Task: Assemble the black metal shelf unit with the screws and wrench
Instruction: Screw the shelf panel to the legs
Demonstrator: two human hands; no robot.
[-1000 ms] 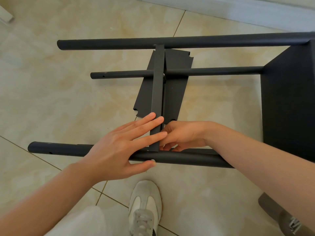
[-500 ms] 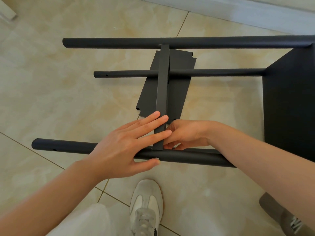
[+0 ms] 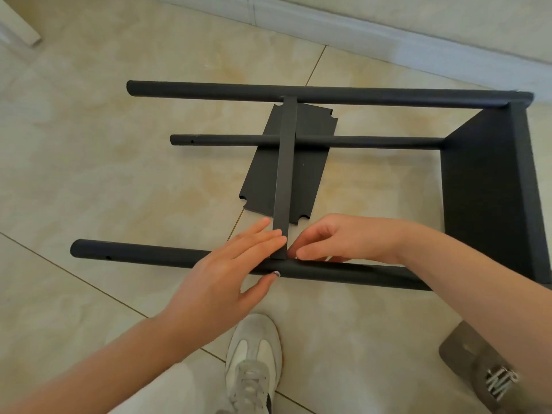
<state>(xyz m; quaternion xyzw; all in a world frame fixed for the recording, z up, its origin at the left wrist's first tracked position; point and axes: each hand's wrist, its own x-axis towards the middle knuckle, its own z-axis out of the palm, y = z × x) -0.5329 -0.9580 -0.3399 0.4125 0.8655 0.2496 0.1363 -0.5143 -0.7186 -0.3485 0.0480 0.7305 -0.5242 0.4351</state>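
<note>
Shelf unit | left hand flat on crossbar | right hand curled beside

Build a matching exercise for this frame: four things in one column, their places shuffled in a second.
1 left hand
2 loose panel
3 shoe
4 screws

A lower right corner, on a grey pad
B flat on the floor, under the thin tube
C fingers straight against the crossbar
D bottom centre of the view

Pairs: 1-C, 2-B, 3-D, 4-A
</note>
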